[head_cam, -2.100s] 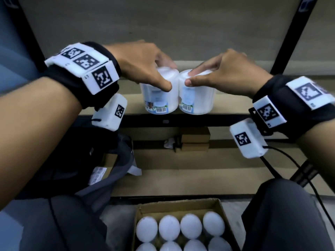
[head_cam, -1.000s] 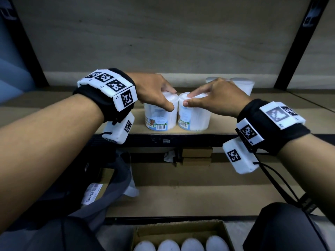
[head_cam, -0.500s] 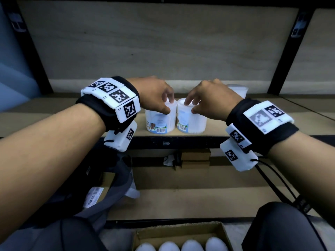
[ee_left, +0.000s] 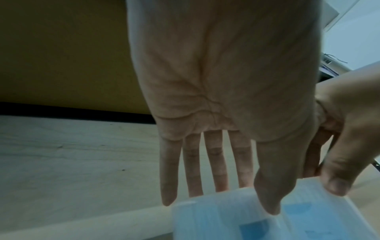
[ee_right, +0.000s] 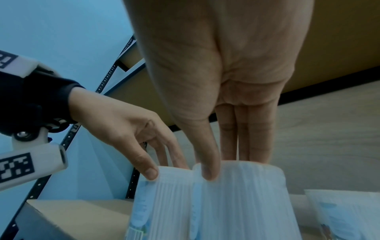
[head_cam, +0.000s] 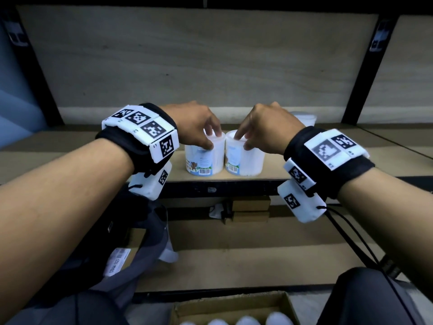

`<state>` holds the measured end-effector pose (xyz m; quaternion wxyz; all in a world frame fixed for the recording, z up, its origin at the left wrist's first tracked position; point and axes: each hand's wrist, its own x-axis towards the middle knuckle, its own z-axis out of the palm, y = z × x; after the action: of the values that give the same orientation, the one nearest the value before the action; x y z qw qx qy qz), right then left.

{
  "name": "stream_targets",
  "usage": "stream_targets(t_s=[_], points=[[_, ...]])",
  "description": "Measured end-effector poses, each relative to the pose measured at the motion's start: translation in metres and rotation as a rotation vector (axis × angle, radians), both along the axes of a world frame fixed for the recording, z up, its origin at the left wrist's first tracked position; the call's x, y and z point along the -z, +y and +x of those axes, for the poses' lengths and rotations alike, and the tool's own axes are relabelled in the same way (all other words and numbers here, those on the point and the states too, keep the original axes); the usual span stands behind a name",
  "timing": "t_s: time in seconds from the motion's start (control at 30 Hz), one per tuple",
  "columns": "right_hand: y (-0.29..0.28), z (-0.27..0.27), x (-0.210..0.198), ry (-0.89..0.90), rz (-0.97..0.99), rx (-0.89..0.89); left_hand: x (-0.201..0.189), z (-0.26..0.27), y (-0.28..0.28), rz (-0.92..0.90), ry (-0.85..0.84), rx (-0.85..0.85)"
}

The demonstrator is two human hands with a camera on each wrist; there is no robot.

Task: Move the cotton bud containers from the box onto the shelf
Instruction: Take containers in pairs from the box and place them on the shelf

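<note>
up top, left hand (head_cam: 196,123) and right hand (head_cam: 264,125) each pinch a cotton bud container (head_cam: 203,160) standing on the shelf (head_cam: 93,158).

Two containers (head_cam: 203,158) (head_cam: 243,158) stood touching side by side near the shelf's (head_cam: 93,156) front edge; a third (head_cam: 304,118) sat far right; the box (head_cam: 234,306) lay below.

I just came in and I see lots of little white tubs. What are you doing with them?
A person is putting cotton bud containers onto a shelf. The left hand grips the left container by its top, and the right hand grips the right container the same way. The two tubs stand upright, side by side, near the shelf's front edge. Another container sits farther back on the right. Down below, a cardboard box holds more white lids waiting their turn.
</note>
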<state>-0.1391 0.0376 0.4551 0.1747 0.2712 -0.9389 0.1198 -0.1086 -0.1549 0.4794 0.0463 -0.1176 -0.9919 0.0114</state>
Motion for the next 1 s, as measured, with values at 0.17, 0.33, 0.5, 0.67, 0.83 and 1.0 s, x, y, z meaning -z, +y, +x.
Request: stream_targets(t_s=[0.17,0.33,0.5,0.67,0.83,1.0], points=[[-0.008,-0.016,-0.005,-0.047,-0.003,0.021,-0.002,-0.012,-0.001,0.001,-0.003,-0.036],[-0.016,-0.040,-0.004,-0.071,-0.002,0.045,-0.003,-0.031,-0.001,0.013,-0.013,-0.035],[-0.020,-0.065,-0.009,-0.129,0.025,0.053,-0.004,-0.054,-0.002,0.022,-0.005,-0.037],[-0.023,-0.089,-0.012,-0.131,0.064,0.067,-0.003,-0.076,-0.003,0.010,0.019,-0.034],[-0.029,-0.109,-0.014,-0.138,0.095,0.061,-0.003,-0.095,-0.006,0.024,0.020,-0.037],[-0.031,-0.126,-0.018,-0.163,0.136,0.057,-0.003,-0.113,-0.008,0.027,0.024,-0.054]])
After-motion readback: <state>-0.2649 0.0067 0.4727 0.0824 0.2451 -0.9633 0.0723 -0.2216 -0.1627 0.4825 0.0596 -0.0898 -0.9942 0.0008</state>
